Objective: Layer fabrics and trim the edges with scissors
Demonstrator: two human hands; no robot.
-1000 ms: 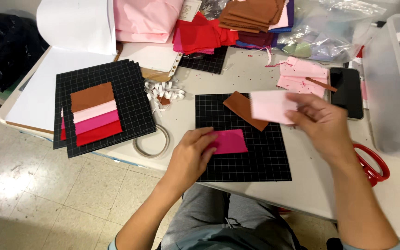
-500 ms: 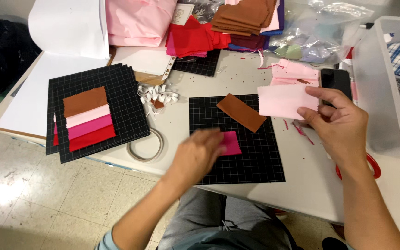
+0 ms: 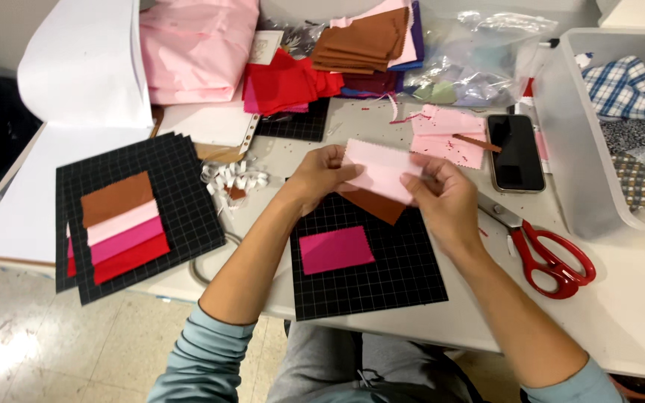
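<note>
Over the black gridded card (image 3: 382,276), with magenta swatch (image 3: 336,249) already flat on its lower left. Above it, pale pink swatch (image 3: 382,170) pinched by both hands, left hand (image 3: 322,175) at one edge, right hand (image 3: 442,198) at the other. Best kept taut, squared to the grid lines. Thin, soft cloth, zigzag-cut edges. Brown swatch (image 3: 375,203) underneath. Red scissors (image 3: 554,257) near.

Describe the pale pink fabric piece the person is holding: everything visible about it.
The pale pink fabric piece is a small, thin rectangular swatch, plain and unpatterned. It is held lifted above the black gridded card, tilted slightly, and partly covers a brown swatch beneath it. The left hand pinches its left edge; the right hand grips its right side, fingers over the front.
</note>
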